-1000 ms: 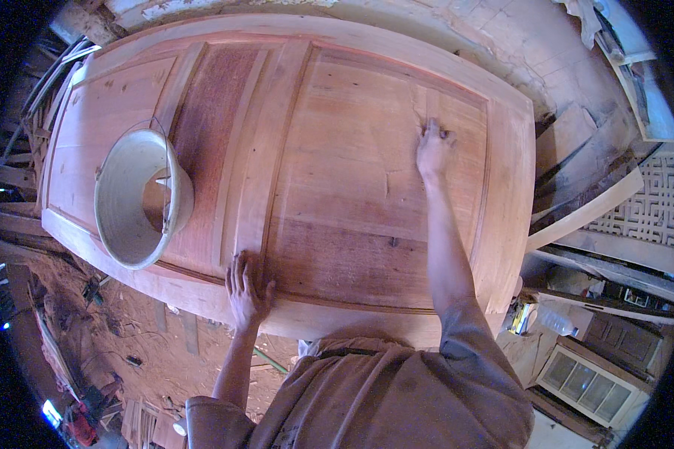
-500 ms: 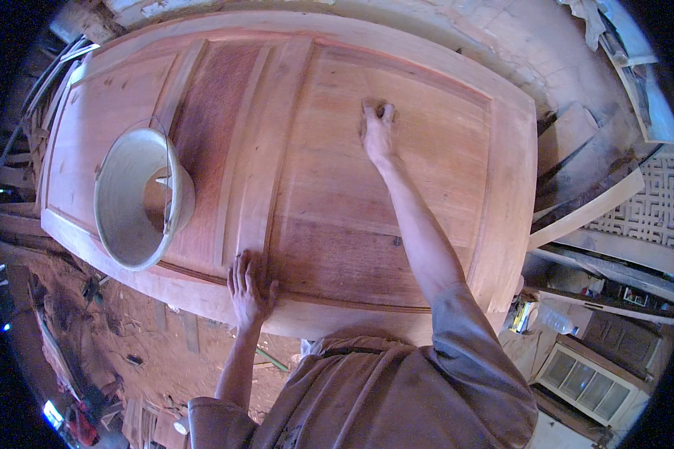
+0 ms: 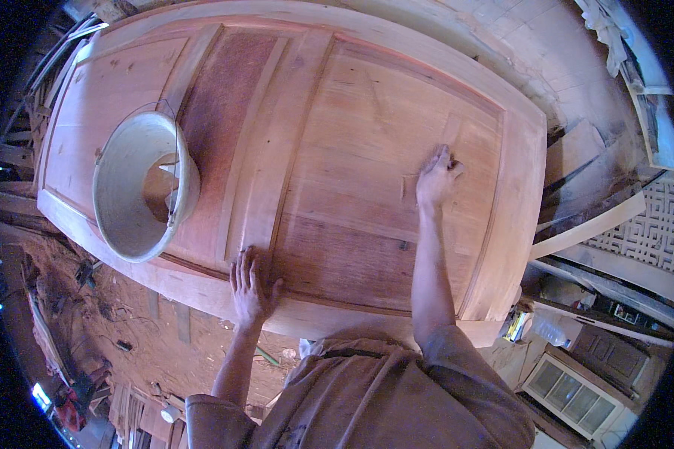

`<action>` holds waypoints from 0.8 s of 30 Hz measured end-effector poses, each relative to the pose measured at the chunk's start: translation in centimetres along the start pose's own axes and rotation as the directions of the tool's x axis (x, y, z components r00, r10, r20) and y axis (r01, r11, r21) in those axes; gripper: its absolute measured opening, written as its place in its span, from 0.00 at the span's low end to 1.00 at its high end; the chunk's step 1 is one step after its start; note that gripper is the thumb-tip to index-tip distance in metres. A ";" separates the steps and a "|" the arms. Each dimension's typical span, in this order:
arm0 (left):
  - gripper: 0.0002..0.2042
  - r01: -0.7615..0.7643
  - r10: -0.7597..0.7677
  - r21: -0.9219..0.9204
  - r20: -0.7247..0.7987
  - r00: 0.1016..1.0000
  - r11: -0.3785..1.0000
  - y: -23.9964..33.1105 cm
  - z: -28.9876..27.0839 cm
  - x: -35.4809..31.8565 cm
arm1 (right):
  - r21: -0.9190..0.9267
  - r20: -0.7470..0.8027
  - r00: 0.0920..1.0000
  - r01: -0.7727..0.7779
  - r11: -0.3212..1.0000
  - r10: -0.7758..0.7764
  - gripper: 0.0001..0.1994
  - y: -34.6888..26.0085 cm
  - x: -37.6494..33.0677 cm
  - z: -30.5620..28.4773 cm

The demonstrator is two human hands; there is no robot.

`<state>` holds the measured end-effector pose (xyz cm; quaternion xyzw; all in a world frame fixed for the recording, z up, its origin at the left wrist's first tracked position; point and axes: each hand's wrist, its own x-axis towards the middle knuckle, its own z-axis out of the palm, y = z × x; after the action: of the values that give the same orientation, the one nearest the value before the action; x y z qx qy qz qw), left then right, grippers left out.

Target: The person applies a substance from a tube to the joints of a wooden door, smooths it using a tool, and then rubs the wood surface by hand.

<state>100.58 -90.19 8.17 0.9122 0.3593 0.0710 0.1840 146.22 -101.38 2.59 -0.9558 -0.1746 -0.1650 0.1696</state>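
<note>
Right hand (image 3: pixel 434 178) is out on the big wooden door (image 3: pixel 367 97), right of centre in the frame, pressing a small tan piece, it looks like sandpaper (image 3: pixel 409 188), flat against the large panel; fingers curled down over it, though how firmly they pinch it I can't tell. Left hand (image 3: pixel 249 288) sits at the lower middle, open, palm down, fingers spread on the door's near rail as a brace. A pale metal bucket (image 3: pixel 144 183) rests on the door at the left of the frame, tipped toward the near edge. That's the worry: it sits close to the rail, and any hard push that shakes the door could likely send it sliding off. Also, with the arm stretched this far, the pad could slip from under the fingers, or catch on the raised moulding (image 3: pixel 494 194) just right of it.
</note>
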 end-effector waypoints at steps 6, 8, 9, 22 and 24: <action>0.35 0.011 -0.011 -0.004 0.009 1.000 1.000 0.5 -0.3 0.4 | 0.247 0.070 0.996 0.039 0.968 -0.058 0.21 -7.7 1.3 3.6; 0.36 0.001 0.000 -0.017 0.015 1.000 1.000 0.4 -0.1 0.4 | 0.361 0.132 0.991 -0.029 0.932 -0.021 0.21 -10.0 2.3 4.4; 0.36 0.010 -0.010 -0.014 0.015 1.000 1.000 0.3 -0.2 0.3 | 0.400 0.160 0.987 -0.052 0.915 -0.014 0.21 -11.4 2.4 4.7; 0.35 0.032 -0.031 -0.013 0.057 0.998 0.999 -0.1 -0.5 0.1 | 0.273 0.114 0.938 0.287 0.918 -0.328 0.19 -15.3 4.1 4.5; 0.35 0.029 -0.029 -0.004 0.069 0.997 1.000 -0.2 -0.4 0.0 | 0.255 0.082 0.969 0.207 0.945 -0.234 0.17 -15.9 3.5 4.0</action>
<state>100.40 -89.93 8.49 0.9083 0.3657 0.0379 0.1996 144.16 -84.84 4.54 -0.9097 -0.3087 -0.1067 0.2564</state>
